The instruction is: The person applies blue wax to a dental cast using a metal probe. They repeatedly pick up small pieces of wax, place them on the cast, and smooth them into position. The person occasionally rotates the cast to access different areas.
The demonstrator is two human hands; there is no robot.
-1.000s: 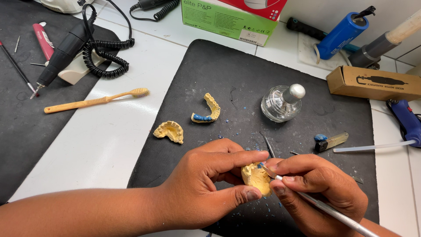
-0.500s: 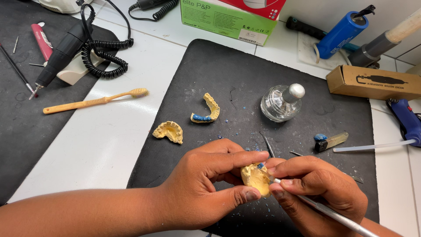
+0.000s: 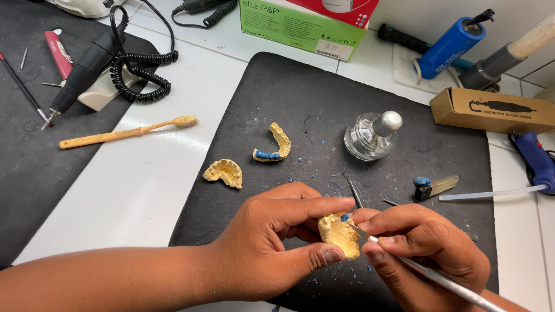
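Note:
My left hand (image 3: 277,242) grips a yellow plaster dental cast (image 3: 338,236) between thumb and fingers, low over the black mat (image 3: 324,98). My right hand (image 3: 428,251) holds a thin metal instrument (image 3: 445,282) like a pen, its tip touching a blue wax spot on top of the cast. Two other yellow casts lie on the mat: one plain (image 3: 224,172), one arch-shaped with blue wax (image 3: 276,144).
A glass alcohol burner with a metal cap (image 3: 371,136) stands on the mat, next to a blue wax stick (image 3: 435,186) and loose metal tools (image 3: 351,189). A wooden toothbrush (image 3: 127,132), a black handpiece with coiled cord (image 3: 87,66), a green box (image 3: 303,26) and a cardboard box (image 3: 491,110) surround it.
Both hands stay in place with the cast; the instrument tip shifts only slightly on the blue spot.

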